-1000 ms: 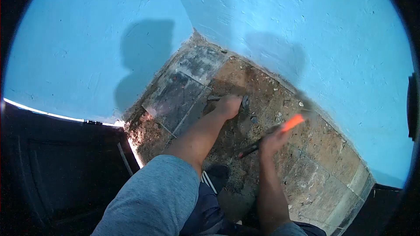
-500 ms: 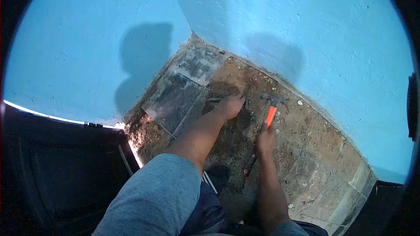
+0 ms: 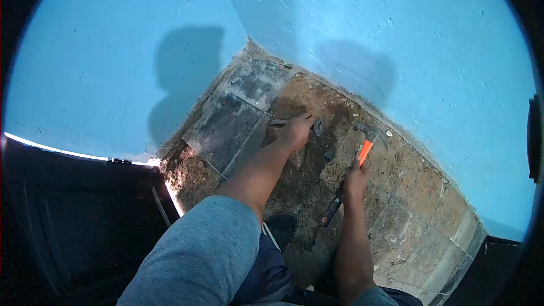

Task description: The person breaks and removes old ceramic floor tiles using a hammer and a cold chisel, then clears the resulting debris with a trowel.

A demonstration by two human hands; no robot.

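My right hand [image 3: 356, 180] is wrapped round the handle of a claw hammer [image 3: 365, 150], orange near the head and black towards the butt. The hammer's dark metal head is held above the dirt, to the right of my other hand. My left hand [image 3: 297, 131] is closed round a dark metal chisel [image 3: 318, 127]. The chisel's round end sticks out on the right of the fist, and a thin dark part shows on the left, beside the edge of the grey floor tile [image 3: 226, 122]. Exactly where its tip touches is hard to make out.
Blue walls [image 3: 385, 22] meet in a corner beyond the floor. Brown dirt and rubble [image 3: 311, 93] lie beside the tiles, with a small white chip [image 3: 389, 134] near the wall. A dark door [image 3: 85, 209] stands at the left.
The hammer and my right hand have swung right, away from the chisel. My left hand has shifted slightly left and up, and the chisel's round end now shows clearly.
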